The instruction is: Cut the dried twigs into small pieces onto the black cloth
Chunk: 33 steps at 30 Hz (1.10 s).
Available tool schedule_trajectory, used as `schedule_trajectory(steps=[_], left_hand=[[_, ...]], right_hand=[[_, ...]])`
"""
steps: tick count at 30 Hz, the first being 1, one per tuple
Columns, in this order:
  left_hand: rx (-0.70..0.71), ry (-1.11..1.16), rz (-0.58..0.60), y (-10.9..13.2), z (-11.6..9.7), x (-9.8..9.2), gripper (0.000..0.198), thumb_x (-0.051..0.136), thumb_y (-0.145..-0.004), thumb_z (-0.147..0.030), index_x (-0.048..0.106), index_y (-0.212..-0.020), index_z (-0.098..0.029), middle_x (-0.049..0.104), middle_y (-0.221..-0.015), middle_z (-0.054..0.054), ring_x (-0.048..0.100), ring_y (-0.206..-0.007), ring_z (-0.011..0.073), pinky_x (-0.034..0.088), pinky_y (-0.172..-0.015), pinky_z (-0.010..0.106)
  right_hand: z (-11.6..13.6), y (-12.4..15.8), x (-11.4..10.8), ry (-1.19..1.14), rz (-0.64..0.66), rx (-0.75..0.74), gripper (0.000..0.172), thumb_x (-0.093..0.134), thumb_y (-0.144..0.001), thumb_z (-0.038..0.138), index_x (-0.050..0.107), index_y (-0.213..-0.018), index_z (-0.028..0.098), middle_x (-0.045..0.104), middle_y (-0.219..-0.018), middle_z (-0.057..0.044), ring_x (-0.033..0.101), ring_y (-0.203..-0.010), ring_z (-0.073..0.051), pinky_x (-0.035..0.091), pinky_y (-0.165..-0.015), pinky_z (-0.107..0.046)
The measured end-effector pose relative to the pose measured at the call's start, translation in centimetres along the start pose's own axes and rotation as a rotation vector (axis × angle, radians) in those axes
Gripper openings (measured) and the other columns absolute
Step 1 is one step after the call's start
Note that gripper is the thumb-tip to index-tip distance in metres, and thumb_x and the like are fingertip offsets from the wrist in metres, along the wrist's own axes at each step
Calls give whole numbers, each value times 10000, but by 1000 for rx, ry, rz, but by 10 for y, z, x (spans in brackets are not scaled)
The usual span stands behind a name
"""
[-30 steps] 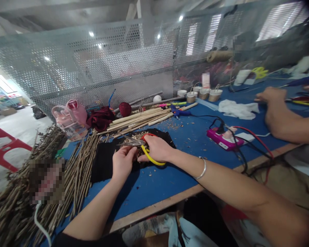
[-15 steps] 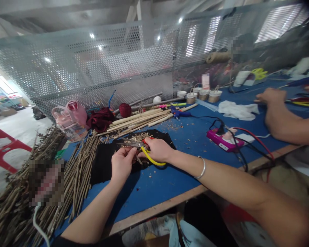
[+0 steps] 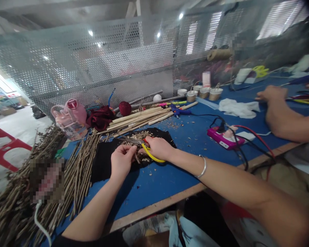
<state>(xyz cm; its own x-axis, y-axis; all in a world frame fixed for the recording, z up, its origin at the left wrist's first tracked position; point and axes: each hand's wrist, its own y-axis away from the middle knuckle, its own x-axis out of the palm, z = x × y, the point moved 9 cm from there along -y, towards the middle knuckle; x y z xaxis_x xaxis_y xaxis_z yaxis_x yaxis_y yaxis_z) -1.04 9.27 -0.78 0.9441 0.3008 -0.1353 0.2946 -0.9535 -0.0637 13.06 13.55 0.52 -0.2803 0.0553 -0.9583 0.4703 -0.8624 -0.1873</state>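
My right hand (image 3: 158,148) is closed around shears (image 3: 152,156) with a yellow handle and a bit of red. Their grey blades point left, over a heap of pale wood chips (image 3: 144,134). Close to the blades, my left hand (image 3: 122,159) is closed in a pinch; what sits between its fingertips is too small to make out. Under both hands lies a black cloth (image 3: 101,163), strewn with chips. A bundle of thin brown twigs (image 3: 79,175) spreads just left of the cloth.
Peeled sticks (image 3: 136,120), a blue glue gun (image 3: 179,111) and a dark red ball (image 3: 125,108) lie behind the cloth. A pink bottle (image 3: 70,120) stands at left. Rightward are a purple power strip (image 3: 225,138) with cables, white gloves (image 3: 238,108) and another person's arm (image 3: 285,116).
The shears' blades have shifted slightly beside my left fingertips. Both hands stay almost in place, each still closed.
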Motion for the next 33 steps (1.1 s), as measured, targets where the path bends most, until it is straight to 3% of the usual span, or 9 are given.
schedule_trajectory(steps=[4, 11, 16, 20, 29, 33], left_hand=[[19, 71, -2, -2, 0, -1, 328, 690, -616, -428, 524, -670, -150, 515, -486, -49, 457, -415, 64, 391, -415, 177], [47, 84, -6, -2, -4, -2, 322, 707, -599, -394, 559, -722, -135, 568, -574, -26, 489, -453, 71, 418, -447, 196], [76, 109, 16, 1, -8, 2, 307, 690, -619, -403, 569, -702, -133, 568, -568, -21, 488, -455, 70, 417, -459, 193], [52, 167, 78, 1, -5, 8, 332, 667, -647, -394, 628, -857, -139, 643, -730, 16, 537, -545, 85, 448, -545, 212], [140, 31, 120, 6, -14, 13, 267, 613, -699, -344, 700, -834, -130, 686, -766, 35, 591, -710, 148, 434, -633, 215], [132, 68, 101, 7, -13, 11, 302, 620, -694, -363, 700, -882, -141, 695, -836, 51, 601, -741, 162, 446, -672, 237]], right_hand=[[1, 0, 0, 24, 22, 16, 609, 355, -735, 726, 494, -945, 172, 661, -842, -99, 634, -789, -240, 396, -630, -274], [13, 4, -6, -44, -14, -55, 671, 548, -606, 713, 457, -983, 165, 623, -915, -97, 609, -837, -243, 381, -642, -276], [13, 4, -1, -120, -8, -48, 564, 514, -686, 670, 444, -963, 183, 625, -835, -62, 614, -753, -218, 340, -575, -256], [8, 3, -4, -126, -49, -44, 530, 483, -721, 658, 435, -952, 184, 616, -813, -49, 608, -735, -208, 331, -571, -253], [16, 3, -17, -118, -202, -135, 608, 568, -611, 681, 435, -895, 160, 568, -864, -86, 545, -779, -214, 353, -634, -285], [17, 3, -12, -179, -136, -99, 570, 550, -664, 650, 422, -930, 162, 581, -804, -55, 569, -710, -193, 326, -578, -257]])
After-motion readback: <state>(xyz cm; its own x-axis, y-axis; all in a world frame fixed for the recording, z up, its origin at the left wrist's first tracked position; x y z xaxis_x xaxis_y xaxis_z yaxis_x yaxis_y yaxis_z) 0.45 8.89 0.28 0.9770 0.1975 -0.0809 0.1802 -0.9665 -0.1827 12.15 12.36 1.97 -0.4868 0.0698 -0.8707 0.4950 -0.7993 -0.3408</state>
